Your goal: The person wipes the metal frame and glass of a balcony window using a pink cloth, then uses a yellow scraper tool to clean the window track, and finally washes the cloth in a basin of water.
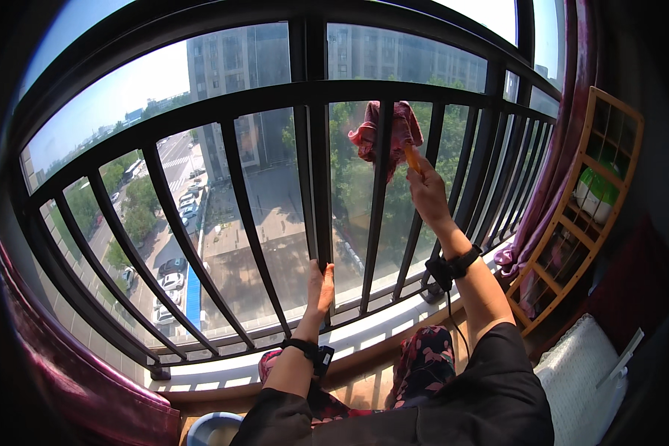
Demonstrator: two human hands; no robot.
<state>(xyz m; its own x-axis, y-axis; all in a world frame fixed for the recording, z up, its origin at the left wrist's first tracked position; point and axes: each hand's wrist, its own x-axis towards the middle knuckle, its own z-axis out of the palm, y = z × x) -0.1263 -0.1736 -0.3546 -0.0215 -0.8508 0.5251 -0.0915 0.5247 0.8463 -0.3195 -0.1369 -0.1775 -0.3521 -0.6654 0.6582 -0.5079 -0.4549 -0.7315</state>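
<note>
My right hand (428,189) grips an orange handle (412,158) between two bars of the dark metal railing (240,212). A damp-looking reddish-pink cloth (397,129) hangs over the far end of the handle, behind one bar and against or close to the window glass (351,217); exact contact cannot be told. Lower down and to the left, my left hand (321,287) is wrapped around a dark upright of the railing or window frame. Both wrists wear black straps with small devices.
A blue-rimmed basin (214,428) stands on the floor at the lower left. Purple curtains (117,384) hang at both sides. At the right are a wooden rack (568,223) holding a green and white object (597,192), and a white textured cover (580,368). A white sill (362,340) runs below the railing.
</note>
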